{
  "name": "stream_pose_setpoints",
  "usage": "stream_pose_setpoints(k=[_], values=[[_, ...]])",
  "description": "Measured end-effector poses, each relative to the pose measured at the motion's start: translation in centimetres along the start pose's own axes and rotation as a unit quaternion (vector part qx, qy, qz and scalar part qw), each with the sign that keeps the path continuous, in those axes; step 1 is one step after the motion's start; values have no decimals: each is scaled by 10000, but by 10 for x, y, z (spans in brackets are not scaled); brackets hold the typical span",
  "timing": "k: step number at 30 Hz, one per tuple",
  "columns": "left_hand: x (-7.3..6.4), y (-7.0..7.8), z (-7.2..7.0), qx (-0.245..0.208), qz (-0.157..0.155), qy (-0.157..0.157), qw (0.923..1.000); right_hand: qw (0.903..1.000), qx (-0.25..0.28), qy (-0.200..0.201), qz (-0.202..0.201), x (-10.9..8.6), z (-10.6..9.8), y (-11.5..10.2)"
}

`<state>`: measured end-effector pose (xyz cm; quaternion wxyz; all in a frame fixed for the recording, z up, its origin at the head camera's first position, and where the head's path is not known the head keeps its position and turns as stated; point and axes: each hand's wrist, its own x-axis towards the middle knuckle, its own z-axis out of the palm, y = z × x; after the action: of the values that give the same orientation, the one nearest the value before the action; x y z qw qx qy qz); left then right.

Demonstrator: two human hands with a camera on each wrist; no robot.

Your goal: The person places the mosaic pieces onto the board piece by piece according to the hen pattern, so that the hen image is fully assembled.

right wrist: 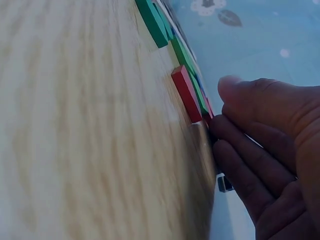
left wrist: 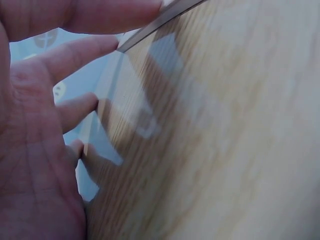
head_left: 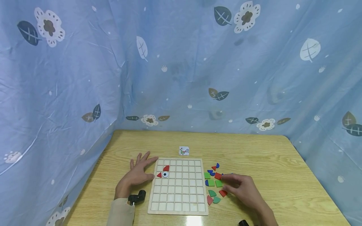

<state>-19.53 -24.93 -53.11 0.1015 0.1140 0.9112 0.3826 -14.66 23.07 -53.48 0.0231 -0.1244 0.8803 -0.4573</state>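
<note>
A square-celled wooden grid board (head_left: 178,190) lies on the table. In its upper left cells sit a red quarter-round piece (head_left: 166,168), a red triangle (head_left: 159,175) and a white disc with a black-and-blue eye (head_left: 165,174). My left hand (head_left: 137,174) is spread beside the board, thumb and index finger touching its left edge. My right hand (head_left: 241,186) hovers at the loose pieces, thumb and fingers apart. Nearest to it are a red square (head_left: 218,175), a green square (head_left: 219,183) and a red piece (head_left: 223,193). The right wrist view shows nothing between thumb and fingers.
A small pattern card (head_left: 184,150) lies beyond the board. Along the board's right side are more loose pieces, among them a blue half-round (head_left: 217,165), a dark green quarter-round (head_left: 212,193) and a red quarter-round (head_left: 209,200). A blue patterned curtain (head_left: 181,78) hangs behind the table.
</note>
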Motion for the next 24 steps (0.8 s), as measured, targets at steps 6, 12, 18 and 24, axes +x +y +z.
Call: stream_pose_setpoints(k=[6, 12, 18, 24], values=[[0, 1, 0, 7, 37, -1, 10000, 9996, -258, -17, -136, 4, 4, -2], [1, 0, 0, 23, 62, -3, 10000, 9987, -496, -107, -92, 8, 6, -5], [0, -1, 0, 9, 35, -5, 10000, 9972, -718, -151, -149, 10, 8, -5], [1, 0, 0, 25, 18, -5, 10000, 9964, -817, -60, -232, 8, 9, -2]])
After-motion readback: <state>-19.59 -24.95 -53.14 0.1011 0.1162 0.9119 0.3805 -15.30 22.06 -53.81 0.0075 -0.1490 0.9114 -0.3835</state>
